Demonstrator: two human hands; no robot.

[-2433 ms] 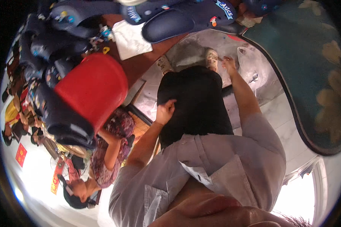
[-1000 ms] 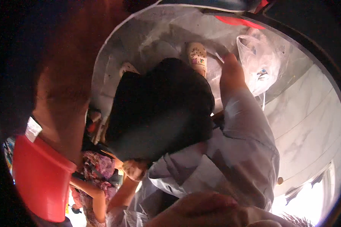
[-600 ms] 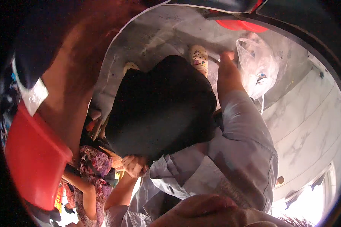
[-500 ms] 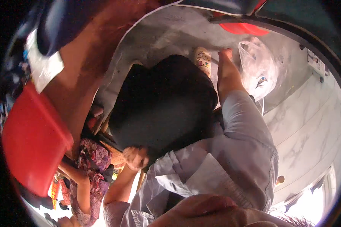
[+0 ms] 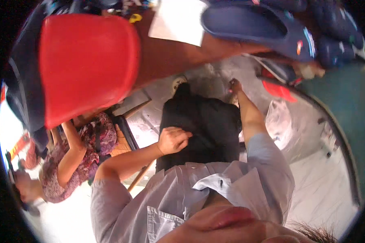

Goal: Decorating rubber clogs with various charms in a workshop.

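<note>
My left hand rests over the black trousers on my lap, its fingers curled in and nothing visible in them. Stretched down beside my right leg, my right hand hangs low near the floor, small and dim in the picture. Its fingers blur together, so what it touches or holds cannot be made out. A pale clog with dark spots shows on my foot beyond the trousers.
A brown table bears a red plastic container, white paper and dark blue clogs. On the right are a clear plastic bag, a red object and a teal surface. Another person in a patterned top sits left.
The view has swung left, bringing more of the table, the red container and clogs in. My left hand lies farther over my lap; my right arm still reaches down.
</note>
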